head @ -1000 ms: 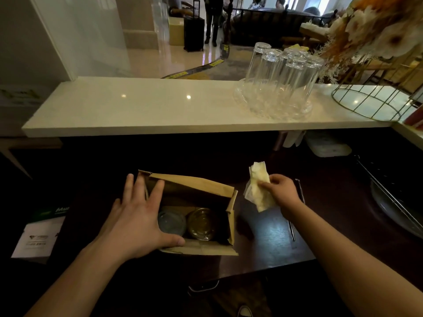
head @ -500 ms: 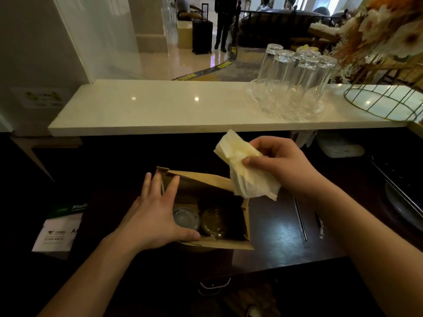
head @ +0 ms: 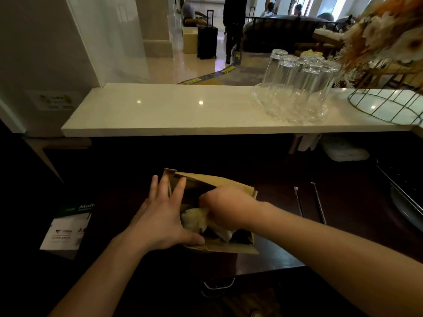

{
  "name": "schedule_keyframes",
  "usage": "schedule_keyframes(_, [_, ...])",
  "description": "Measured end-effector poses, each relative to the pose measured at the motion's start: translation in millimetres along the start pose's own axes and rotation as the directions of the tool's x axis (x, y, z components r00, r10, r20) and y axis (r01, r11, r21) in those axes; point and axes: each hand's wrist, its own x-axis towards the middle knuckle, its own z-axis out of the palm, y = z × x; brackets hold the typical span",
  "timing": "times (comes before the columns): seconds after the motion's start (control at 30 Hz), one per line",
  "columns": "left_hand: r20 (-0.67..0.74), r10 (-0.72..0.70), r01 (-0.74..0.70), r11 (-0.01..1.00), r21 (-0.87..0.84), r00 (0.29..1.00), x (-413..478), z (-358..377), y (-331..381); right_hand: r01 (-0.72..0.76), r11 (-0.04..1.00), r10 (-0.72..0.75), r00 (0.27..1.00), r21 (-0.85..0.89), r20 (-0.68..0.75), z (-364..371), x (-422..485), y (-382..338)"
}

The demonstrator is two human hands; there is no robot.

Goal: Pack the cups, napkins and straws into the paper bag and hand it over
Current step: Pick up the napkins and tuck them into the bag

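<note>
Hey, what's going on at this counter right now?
A person is packing a brown paper bag standing on the dark wooden counter. The left hand braces the bag's left side with straight, spread fingers. The right hand reaches down into the bag's mouth over crumpled white paper napkins; its fingers are hidden. Two thin straws lie on the counter to the right of the bag, not yet packed.

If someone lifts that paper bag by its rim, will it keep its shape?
Probably not: the paper bag rim looks thin and creased where the left hand spreads it open. The napkins inside likely add little weight.
</note>
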Motion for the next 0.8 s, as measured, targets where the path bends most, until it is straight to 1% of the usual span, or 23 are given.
schedule_keyframes(0.07, [-0.004,0.0,0.0,1.0,0.012,1.0,-0.5,0.5,0.5,-0.031,0.999,0.031,0.997,-0.009,0.065,9.1,8.7,-5.6])
schedule_keyframes(0.13, [-0.008,-0.001,0.001,1.0,0.02,1.0,-1.1,0.1,1.5,-0.078,0.997,0.077,0.993,0.011,0.089,18.5,18.3,-5.0])
schedule_keyframes(0.17, [-0.007,-0.001,0.001,1.0,0.021,1.0,-1.3,0.3,1.8,-0.105,0.994,0.101,0.991,0.04,0.089,23.8,23.7,-3.8])
schedule_keyframes(0.23, [-0.003,-0.002,0.002,1.0,0.023,1.0,-1.6,0.7,2.8,-0.158,0.975,0.142,0.984,0.157,0.108,35.7,36.2,0.0])
schedule_keyframes(0.3, [-0.004,-0.003,0.003,1.0,0.02,1.0,-1.4,1.5,3.3,-0.21,0.943,0.169,0.97,0.257,0.175,44.7,46.2,4.2])
schedule_keyframes(0.4, [-0.012,-0.003,0.003,1.0,0.009,1.0,-1.9,2.5,3.7,-0.279,0.913,0.199,0.941,0.296,0.272,54.7,49.5,10.4])
schedule_keyframes(0.5, [-0.009,-0.002,0.002,1.0,0.017,1.0,-2.6,3.0,4.2,-0.332,0.893,0.232,0.919,0.305,0.32,59.7,48.0,13.4])
schedule_keyframes(0.57, [-0.006,-0.001,0.002,1.0,0.03,1.0,-2.7,2.7,4.5,-0.295,0.927,0.218,0.927,0.232,0.305,58.4,46.4,13.6])
schedule_keyframes(0.67, [-0.011,0.001,0.0,0.999,0.038,1.0,-1.7,2.8,5.1,-0.205,0.971,0.171,0.956,0.126,0.238,55.2,39.1,10.9])
schedule_keyframes(0.8, [-0.013,0.0,0.001,0.999,0.05,1.0,-1.8,4.9,6.3,-0.157,0.982,0.14,0.978,0.104,0.152,55.9,32.3,8.7])
